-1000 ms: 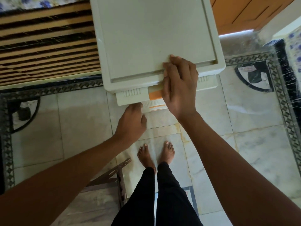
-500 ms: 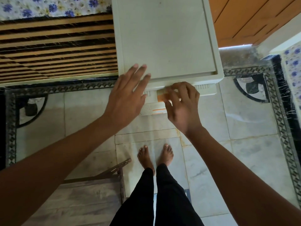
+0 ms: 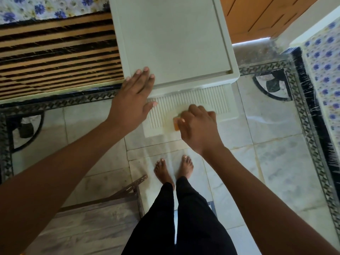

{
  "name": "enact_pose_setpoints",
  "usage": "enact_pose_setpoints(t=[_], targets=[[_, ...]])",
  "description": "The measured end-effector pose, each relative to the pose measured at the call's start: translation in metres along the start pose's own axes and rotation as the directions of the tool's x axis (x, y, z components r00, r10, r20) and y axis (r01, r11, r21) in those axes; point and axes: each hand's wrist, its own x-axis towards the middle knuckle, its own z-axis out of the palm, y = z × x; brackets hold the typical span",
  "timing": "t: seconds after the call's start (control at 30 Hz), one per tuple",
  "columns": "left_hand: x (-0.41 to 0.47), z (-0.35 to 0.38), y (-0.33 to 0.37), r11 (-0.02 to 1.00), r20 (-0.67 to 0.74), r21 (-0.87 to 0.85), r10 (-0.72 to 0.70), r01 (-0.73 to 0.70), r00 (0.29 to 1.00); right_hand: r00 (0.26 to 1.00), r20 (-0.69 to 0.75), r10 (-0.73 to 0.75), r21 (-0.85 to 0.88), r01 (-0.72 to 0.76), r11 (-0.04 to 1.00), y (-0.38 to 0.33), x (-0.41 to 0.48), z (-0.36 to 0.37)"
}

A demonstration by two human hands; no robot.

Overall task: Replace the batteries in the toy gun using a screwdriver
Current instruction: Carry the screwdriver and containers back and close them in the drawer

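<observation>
The cream ribbed plastic drawer [image 3: 202, 100], judged light, was gripped at what seemed its orange handle [image 3: 175, 126] by the curled right hand [image 3: 198, 127]; the left hand [image 3: 132, 102] was spread flat above.

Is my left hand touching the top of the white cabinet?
Touching. The head view shows the left hand lying flat, fingers straight, on the white cabinet at its front corner, no gap visible; the right hand grips the orange handle.

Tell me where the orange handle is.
In the head view the orange handle sits near the middle, on the front of the pulled-out drawer, gripped by the right hand, just below the cabinet.
</observation>
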Motion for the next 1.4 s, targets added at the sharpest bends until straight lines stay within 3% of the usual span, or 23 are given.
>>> enact_pose_setpoints(t=[0.1,0.23,0.33,0.47,0.63,0.77,0.9,0.97,1.03,1.1,1.13,1.17,1.27,1.4], targets=[[0.000,-0.001,0.000,1.000,0.021,-0.020,0.002,-0.002,1.000,0.996,0.089,-0.022,-0.041,0.026,0.999,0.010,-0.033,-0.001],[-0.003,0.002,0.000,1.000,0.041,0.003,0.005,-0.005,0.999,0.945,0.327,-0.017,-0.073,0.044,0.996,0.015,-0.064,0.006],[-0.003,0.006,0.000,1.000,0.030,0.021,0.000,-0.001,1.000,0.916,0.400,-0.035,-0.052,0.061,0.997,0.014,-0.051,0.015],[-0.006,0.015,-0.002,0.993,0.003,0.118,0.005,-0.005,1.000,0.828,0.557,0.070,-0.086,-0.026,0.996,0.019,-0.016,0.051],[-0.005,0.030,0.000,0.971,-0.121,0.237,-0.005,0.033,0.993,0.798,0.592,0.112,-0.060,-0.095,0.994,0.034,0.040,0.096],[-0.003,0.042,0.002,0.947,-0.234,0.317,0.018,0.059,0.972,0.839,0.520,0.163,0.160,-0.283,0.946,0.037,0.078,0.107],[-0.002,0.044,0.000,0.947,-0.260,0.315,0.021,0.064,0.965,0.837,0.376,0.397,0.317,-0.519,0.794,0.048,0.072,0.108],[-0.003,0.045,-0.001,0.948,-0.266,0.312,0.025,0.061,0.964,0.777,0.268,0.569,0.410,-0.627,0.662,0.055,0.061,0.108],[-0.003,0.046,-0.002,0.950,-0.276,0.306,0.026,0.062,0.961,0.632,0.216,0.744,0.512,-0.723,0.464,0.066,0.052,0.106],[-0.003,0.047,-0.001,0.950,-0.299,0.305,0.030,0.066,0.954,0.456,0.270,0.848,0.582,-0.779,0.234,0.084,0.052,0.106],[-0.003,0.049,-0.001,0.950,-0.313,0.305,0.031,0.070,0.949,0.410,0.316,0.856,0.569,-0.804,0.175,0.093,0.054,0.109],[-0.002,0.049,-0.001,0.950,-0.328,0.302,0.029,0.076,0.944,0.411,0.357,0.839,0.551,-0.818,0.166,0.100,0.058,0.109],[-0.002,0.051,-0.001,0.953,-0.361,0.291,0.025,0.087,0.932,0.544,0.478,0.690,0.653,-0.745,0.135,0.107,0.080,0.105],[-0.002,0.053,0.002,0.951,-0.391,0.289,0.009,0.114,0.920,0.608,0.524,0.596,0.723,-0.688,0.065,0.102,0.088,0.106]])
